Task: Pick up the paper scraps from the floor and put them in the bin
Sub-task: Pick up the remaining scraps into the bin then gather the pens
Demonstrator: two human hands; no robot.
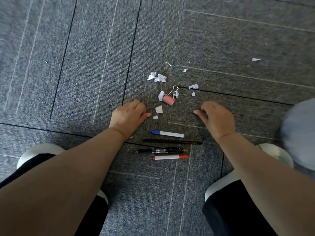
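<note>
Paper scraps (157, 77) are lying scattered on the carpeted floor (85, 65) around a pink binder clip (168, 100). The left hand (129, 114) and right hand (216, 117) are hovering just beside the nearest ones, both hands loosely curled and gripping nothing visible. Four pens (167, 144) are lying nearer.

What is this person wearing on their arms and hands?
Almost nothing. Both forearms are bare, no sleeves in view. The left hand and right hand have no gloves, and neither wrist shows a watch or bracelet. A tiny glint on a left finger may be a ring; too small to tell.
</note>
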